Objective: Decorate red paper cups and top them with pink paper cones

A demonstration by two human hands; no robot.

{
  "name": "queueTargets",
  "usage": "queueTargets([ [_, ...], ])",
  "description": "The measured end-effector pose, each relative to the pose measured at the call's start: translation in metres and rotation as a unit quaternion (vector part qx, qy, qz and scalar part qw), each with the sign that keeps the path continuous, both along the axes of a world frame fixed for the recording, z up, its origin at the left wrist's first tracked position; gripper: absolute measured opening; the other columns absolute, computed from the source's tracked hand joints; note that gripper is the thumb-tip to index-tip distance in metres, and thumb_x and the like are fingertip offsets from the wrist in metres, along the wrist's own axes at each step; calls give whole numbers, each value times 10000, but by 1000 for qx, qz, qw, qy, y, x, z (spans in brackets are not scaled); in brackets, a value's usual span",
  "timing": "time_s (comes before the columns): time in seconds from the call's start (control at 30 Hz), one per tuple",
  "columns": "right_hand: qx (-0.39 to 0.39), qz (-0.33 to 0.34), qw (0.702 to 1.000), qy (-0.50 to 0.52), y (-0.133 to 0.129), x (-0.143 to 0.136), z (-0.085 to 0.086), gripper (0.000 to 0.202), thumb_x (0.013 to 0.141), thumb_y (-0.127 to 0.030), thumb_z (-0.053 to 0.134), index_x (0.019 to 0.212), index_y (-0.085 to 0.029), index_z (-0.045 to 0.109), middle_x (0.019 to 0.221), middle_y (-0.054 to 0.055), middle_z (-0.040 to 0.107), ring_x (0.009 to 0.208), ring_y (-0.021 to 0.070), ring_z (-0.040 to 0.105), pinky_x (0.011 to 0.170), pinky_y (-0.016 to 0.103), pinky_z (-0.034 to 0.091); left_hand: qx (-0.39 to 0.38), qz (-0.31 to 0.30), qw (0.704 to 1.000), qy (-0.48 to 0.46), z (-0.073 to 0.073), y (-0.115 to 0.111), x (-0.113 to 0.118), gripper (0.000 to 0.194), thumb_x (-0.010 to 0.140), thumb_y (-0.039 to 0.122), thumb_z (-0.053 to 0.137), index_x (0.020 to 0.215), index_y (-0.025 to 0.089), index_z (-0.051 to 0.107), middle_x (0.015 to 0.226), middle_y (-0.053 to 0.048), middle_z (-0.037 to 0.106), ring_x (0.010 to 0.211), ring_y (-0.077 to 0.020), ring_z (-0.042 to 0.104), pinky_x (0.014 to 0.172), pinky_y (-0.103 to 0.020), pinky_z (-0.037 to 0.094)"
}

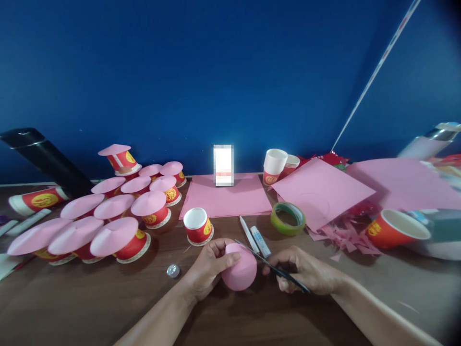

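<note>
My left hand (209, 269) pinches a round pink paper disc (242, 274) at its upper left edge. In my right hand (306, 271) is a pair of dark-handled scissors (284, 275), whose blades reach across the disc's upper right edge. Whether the blades are apart I cannot tell. Just beyond my left hand stands a red and white paper cup (196, 226). A white pen (248, 234) and a small white and blue tube (260, 241) lie beyond the disc.
Several cups with pink paper cones (114, 238) stand at left. Behind are pink sheets (226, 199) and a lit phone-like screen (224, 165). Green tape (287, 218), paper scraps (355, 235) and a tilted red cup (396, 228) lie right; a clear cap (173, 271) is near my left wrist.
</note>
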State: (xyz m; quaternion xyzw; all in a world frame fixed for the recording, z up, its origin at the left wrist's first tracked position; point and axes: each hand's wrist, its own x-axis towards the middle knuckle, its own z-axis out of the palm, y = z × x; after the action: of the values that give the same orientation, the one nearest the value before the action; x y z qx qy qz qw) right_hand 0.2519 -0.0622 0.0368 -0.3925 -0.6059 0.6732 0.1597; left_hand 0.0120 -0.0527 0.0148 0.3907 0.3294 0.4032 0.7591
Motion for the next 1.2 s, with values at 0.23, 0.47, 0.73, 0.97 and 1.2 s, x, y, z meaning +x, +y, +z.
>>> queueTargets([
  [0.23,-3,-13,1000,3,-1,0,-3,328,707,-311,655,967,-111,642,589,-19,555,488,56,468,463,148,364,-1,0,1000,-3,0,0,0,171,678,226,703,756,106,609,707,-39,590,608,-92,501,566,-212,368],
  [0.47,-12,-14,1000,5,-1,0,-3,318,711,-288,652,974,-110,642,590,-15,547,497,55,468,466,143,361,-3,5,1000,2,2,-2,0,177,672,236,709,741,107,609,695,-37,587,599,-91,498,562,-212,365],
  [0.73,-12,-17,1000,9,-1,0,-2,309,711,-296,657,957,-111,646,585,-18,549,484,51,455,460,145,359,-5,7,1000,-2,1,-1,1,183,657,245,718,721,117,606,673,-23,583,582,-90,496,550,-208,364],
  [0.97,-13,-24,1000,10,-2,-1,-6,303,714,-312,669,935,-106,645,597,-13,553,469,42,446,460,149,376,-6,8,1000,-1,1,-2,0,181,664,239,714,722,116,594,649,-16,576,563,-82,491,534,-202,366],
  [1.2,55,-61,994,70,1,-2,-3,448,727,-449,647,1001,-105,560,625,-15,515,518,75,471,505,206,402,-17,11,1000,-2,2,-2,0,183,655,229,720,721,124,586,656,-11,565,572,-83,488,537,-203,378],
])
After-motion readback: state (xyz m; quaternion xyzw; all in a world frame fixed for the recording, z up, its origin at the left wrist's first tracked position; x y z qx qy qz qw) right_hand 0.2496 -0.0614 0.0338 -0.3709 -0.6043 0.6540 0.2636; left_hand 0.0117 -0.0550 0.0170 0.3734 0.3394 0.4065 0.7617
